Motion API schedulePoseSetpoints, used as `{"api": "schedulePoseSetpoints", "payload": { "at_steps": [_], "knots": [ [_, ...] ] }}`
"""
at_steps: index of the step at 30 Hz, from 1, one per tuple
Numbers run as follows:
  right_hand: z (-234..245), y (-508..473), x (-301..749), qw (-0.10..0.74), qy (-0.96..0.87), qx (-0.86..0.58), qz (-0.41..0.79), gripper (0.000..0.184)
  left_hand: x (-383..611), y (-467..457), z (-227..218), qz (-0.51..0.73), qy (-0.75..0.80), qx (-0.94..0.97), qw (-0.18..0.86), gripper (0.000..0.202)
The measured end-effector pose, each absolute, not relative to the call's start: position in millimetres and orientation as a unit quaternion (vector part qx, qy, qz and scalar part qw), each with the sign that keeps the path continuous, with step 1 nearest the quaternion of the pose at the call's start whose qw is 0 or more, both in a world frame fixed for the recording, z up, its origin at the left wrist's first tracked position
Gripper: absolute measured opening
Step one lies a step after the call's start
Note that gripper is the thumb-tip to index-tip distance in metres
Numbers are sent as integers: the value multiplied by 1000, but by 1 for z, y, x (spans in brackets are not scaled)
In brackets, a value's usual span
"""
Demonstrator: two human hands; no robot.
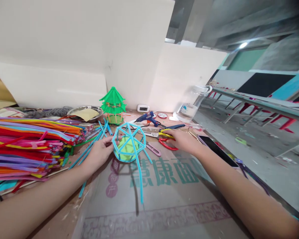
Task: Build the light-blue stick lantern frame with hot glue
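A blue frame [132, 138] is edge-held by the left hand [101, 153], grip of the right hand [183, 140] unclear, paper [87, 115] kept in a bowl [99, 113].

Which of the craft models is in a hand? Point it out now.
The light-blue frame, held at its edge by the left hand; the green tiered tower stands farther back, untouched.

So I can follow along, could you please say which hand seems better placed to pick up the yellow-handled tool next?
Probably the right hand: it is at the yellow-handled tool, while the left hand holds the blue pipe-cleaner frame.
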State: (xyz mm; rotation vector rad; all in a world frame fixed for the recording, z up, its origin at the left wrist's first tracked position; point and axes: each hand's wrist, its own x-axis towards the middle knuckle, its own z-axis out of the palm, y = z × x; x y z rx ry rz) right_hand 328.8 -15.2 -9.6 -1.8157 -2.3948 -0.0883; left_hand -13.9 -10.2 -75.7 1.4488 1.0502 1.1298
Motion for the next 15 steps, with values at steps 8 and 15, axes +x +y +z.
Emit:
{"api": "schedulePoseSetpoints", "payload": {
  "at_steps": [8,15],
  "knots": [
    [-26,-5,335,97,-799,-593,9,71,-12,-10,-73,465,429,605,482,53],
    [-20,5,353,299,-765,-565,77,55,-11,-13,-69,475,439,597,474,53]
  ]
}}
